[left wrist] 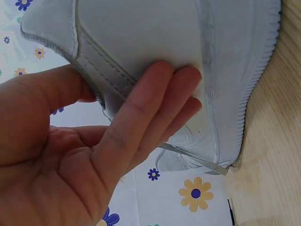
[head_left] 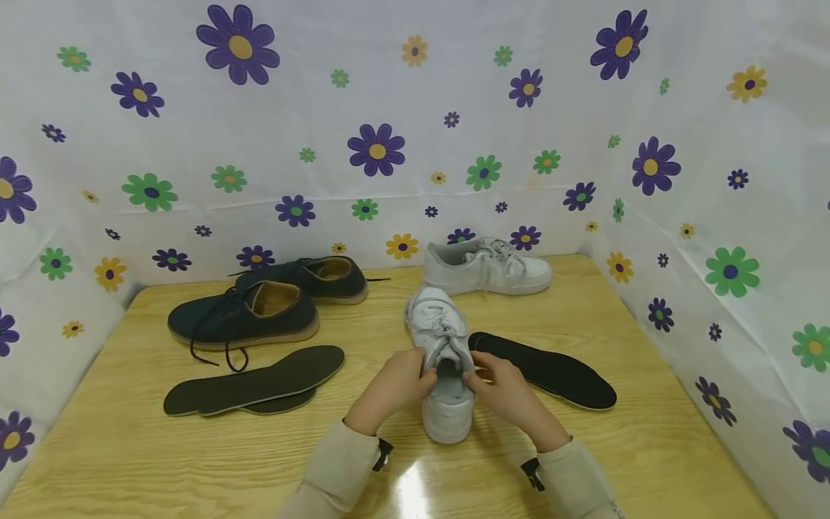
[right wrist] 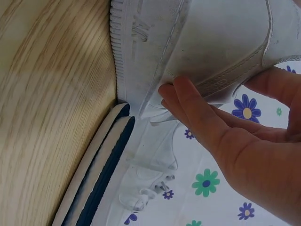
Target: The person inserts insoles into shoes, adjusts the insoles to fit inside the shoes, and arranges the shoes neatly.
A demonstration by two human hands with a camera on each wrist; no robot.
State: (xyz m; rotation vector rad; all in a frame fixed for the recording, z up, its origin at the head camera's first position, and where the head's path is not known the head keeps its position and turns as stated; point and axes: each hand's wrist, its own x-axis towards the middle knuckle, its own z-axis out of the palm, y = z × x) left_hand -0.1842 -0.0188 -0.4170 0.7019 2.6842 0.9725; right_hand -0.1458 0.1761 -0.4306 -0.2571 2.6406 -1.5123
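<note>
A white lace-up sneaker [head_left: 447,422] stands on the table with its heel towards me and its toe pointing away. My left hand [head_left: 397,382] grips the left side of its opening. In the left wrist view, the fingers [left wrist: 141,108] lie along the outer side while the thumb goes over the collar edge. My right hand [head_left: 509,393] holds the opposite side, thumb at the collar and fingers [right wrist: 193,103] against the outer wall. Beside this hand, black insoles [head_left: 564,376] lie on the table, stacked as two layers in the right wrist view. The shoe's inside shows only partly.
Behind stands a second white sneaker [head_left: 515,274], toe to the right. At the left are two dark navy lace-up shoes [head_left: 227,324] with loose laces. Dark insoles [head_left: 259,388] overlap in front of them. A flowered white curtain [head_left: 311,108] encloses the wooden table [head_left: 162,468].
</note>
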